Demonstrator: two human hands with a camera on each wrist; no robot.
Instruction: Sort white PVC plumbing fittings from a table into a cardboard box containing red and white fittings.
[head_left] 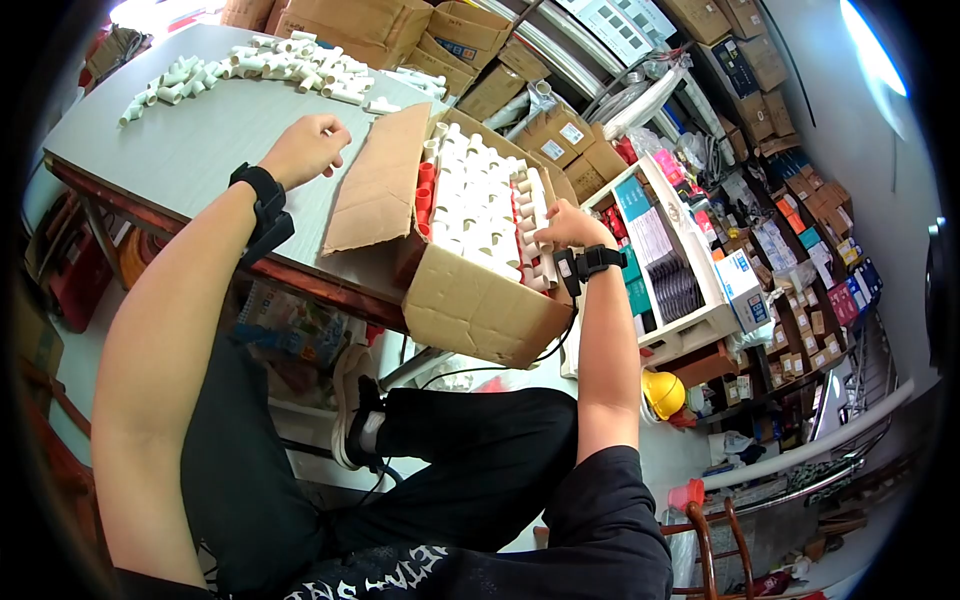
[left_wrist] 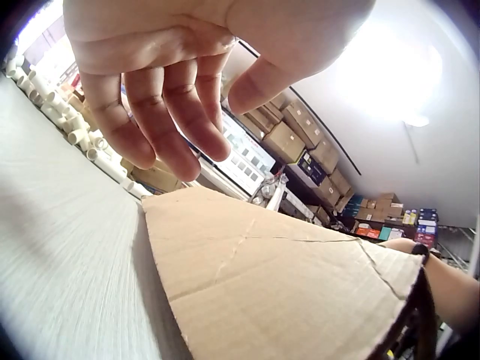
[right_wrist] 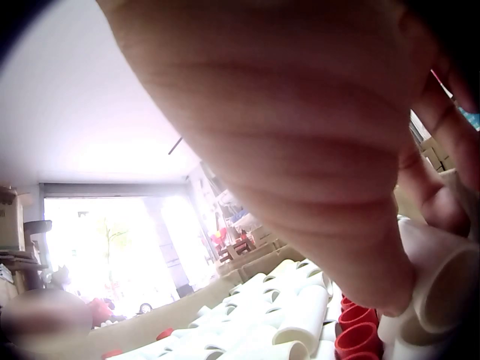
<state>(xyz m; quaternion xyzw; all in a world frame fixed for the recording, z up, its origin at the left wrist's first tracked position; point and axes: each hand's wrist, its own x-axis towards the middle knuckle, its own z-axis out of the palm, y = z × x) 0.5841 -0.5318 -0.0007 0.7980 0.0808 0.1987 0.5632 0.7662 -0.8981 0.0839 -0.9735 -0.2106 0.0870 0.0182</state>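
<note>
An open cardboard box point(head_left: 490, 310) holds rows of white pipe fittings point(head_left: 470, 190), with red fittings point(head_left: 424, 195) among them. At the box's right side my right hand point(head_left: 575, 228) pinches a white fitting point(right_wrist: 442, 277) between thumb and fingers; in the right wrist view the palm point(right_wrist: 300, 142) hides part of the box. My left hand point(head_left: 303, 152) hangs over the table, left of the raised box flap point(head_left: 378, 185), its fingers loosely bent and holding nothing. The left wrist view shows this hand point(left_wrist: 172, 75) above the flap point(left_wrist: 277, 277), apart from it.
Many loose white fittings point(head_left: 300, 65) lie along the far side of the grey table point(head_left: 130, 165). Cardboard boxes point(head_left: 350, 30) stand behind it. Right of the box is a white crate point(head_left: 690, 330) with packets, and a yellow helmet point(head_left: 663, 393) sits below.
</note>
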